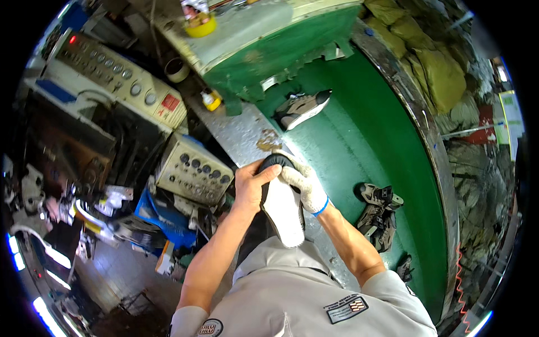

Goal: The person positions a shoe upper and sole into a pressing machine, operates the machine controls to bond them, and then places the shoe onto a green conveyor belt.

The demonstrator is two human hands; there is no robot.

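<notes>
The left hand [251, 185] is bare and clasps the left side of a shoe [281, 205], thumb laid over its dark toe end. The right hand [303, 182], in a white glove with a blue cuff, grips the same shoe from the right, fingers curled over the toe. Both hands are closed on the shoe. The shoe is held sole up, white sole facing the camera, black rim at the toe, heel pointing toward the person's chest. It sits in front of the body, over the edge of a metal strip [241, 132] that borders the bench [365, 129].

The bench is a large green round surface with a dark worn rim. On it, well apart from the hands, lies one grey shoe [302, 108] near a green machine housing [281, 50]. To the right of the hands, several grey shoe uppers [380, 210] lie in a group on the green surface.

A yellow tape roll [200, 25] rests on top of the housing. A small yellow bottle [211, 100] stands at the far end of the strip. To the left, two beige control boxes [193, 171] with rows of knobs stand among cables. Olive cloth bundles [432, 62] are piled beyond the rim.
</notes>
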